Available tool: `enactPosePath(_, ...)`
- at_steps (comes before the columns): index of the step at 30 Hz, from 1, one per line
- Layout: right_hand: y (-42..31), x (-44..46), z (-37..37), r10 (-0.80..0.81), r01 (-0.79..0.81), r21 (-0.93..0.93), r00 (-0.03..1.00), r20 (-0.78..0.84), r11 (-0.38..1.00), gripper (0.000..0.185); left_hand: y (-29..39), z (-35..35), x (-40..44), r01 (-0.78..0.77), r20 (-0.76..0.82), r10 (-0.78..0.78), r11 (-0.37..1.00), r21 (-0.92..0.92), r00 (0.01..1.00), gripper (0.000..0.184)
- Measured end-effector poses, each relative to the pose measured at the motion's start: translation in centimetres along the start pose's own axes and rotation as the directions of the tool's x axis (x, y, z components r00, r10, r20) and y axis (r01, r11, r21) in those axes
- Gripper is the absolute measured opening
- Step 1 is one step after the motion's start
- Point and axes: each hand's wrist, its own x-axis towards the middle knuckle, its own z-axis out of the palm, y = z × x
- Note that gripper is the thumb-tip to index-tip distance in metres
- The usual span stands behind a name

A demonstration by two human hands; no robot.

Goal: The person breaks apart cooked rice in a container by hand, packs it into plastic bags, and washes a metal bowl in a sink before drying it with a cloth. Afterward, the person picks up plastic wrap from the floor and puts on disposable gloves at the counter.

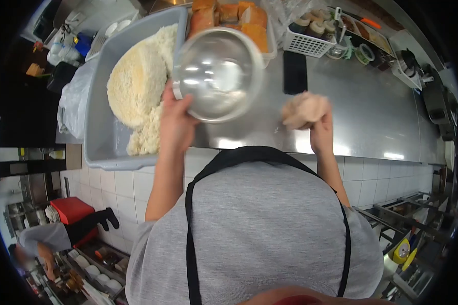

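Observation:
A shiny metal bowl (219,76) is held by its left rim in my left hand (178,119), above the steel counter. My right hand (321,127) grips a crumpled, pale pinkish piece (305,111), blurred by motion; whether it is cloth or food I cannot tell. Left of the bowl stands a large grey tub (97,117) with a big mound of pale, crumbly material (137,84) in it. Just beyond my right hand, a dark flat rectangular object (295,72) lies on the counter.
Behind the bowl is a container of orange pieces (254,35). A white basket of bottles (308,44) and a tray (366,33) stand at the back right. Plastic bags (75,101) lie left of the tub. Another person (51,236) is at the lower left.

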Motion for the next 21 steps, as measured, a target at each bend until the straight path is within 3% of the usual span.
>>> enactPosePath(1, -1.5, 0.2, 1.8, 0.018, -0.018, 0.005, 1.0, 0.018, 1.0, 0.044, -1.4, 1.0, -0.2, 0.036, 0.004, -0.036, 0.999, 0.023, 0.999, 0.055)
enactPosePath(3, -5.5, 0.9, 5.3, 0.044, -0.052, 0.427, 0.999, 0.029, 0.903, 0.049, -3.9, 2.2, -0.8, 0.103, 0.121, -0.12, 0.985, 0.14, 0.985, 0.057)
enactPosePath(4, -6.5, 1.3, 6.5, 0.052, -0.069, 0.43, 0.997, 0.05, 0.9, 0.049, -4.3, 3.2, -1.2, 0.184, 0.134, -0.2, 0.975, 0.123, 0.971, 0.057)
enactPosePath(6, -7.6, 2.2, 8.1, -0.071, -0.085, 0.604, 0.97, 0.23, 0.792, 0.046, -6.4, 3.7, -1.2, 0.026, 0.224, -0.063, 0.986, 0.164, 0.973, 0.054)
enactPosePath(9, -2.9, 3.6, 6.3, 0.078, -0.199, 0.535, 0.968, 0.239, 0.821, 0.041, -6.1, 4.1, -0.5, -0.036, 0.236, -0.02, 0.972, 0.23, 0.972, 0.05)
enactPosePath(13, -1.9, 2.0, 8.2, 0.315, -0.436, 0.521, 0.898, 0.308, 0.734, 0.043, -5.4, 5.1, 0.2, -0.28, 0.264, 0.19, 0.891, 0.358, 0.945, 0.044)
enactPosePath(15, -2.5, 0.7, 9.3, 0.448, -0.575, 0.482, 0.818, 0.361, 0.661, 0.047, -5.0, 5.3, 0.7, -0.462, 0.288, 0.364, 0.75, 0.474, 0.886, 0.04)
enactPosePath(19, -3.6, -0.1, 10.0, 0.581, -0.738, 0.384, 0.674, 0.456, 0.554, 0.055, -2.0, 4.7, 0.9, -0.525, 0.233, 0.495, 0.61, 0.593, 0.837, 0.039)
enactPosePath(21, -4.2, 0.4, 10.1, 0.567, -0.756, 0.331, 0.646, 0.511, 0.564, 0.059, -0.7, 2.3, 1.9, -0.588, 0.168, 0.645, 0.517, 0.622, 0.745, 0.041)
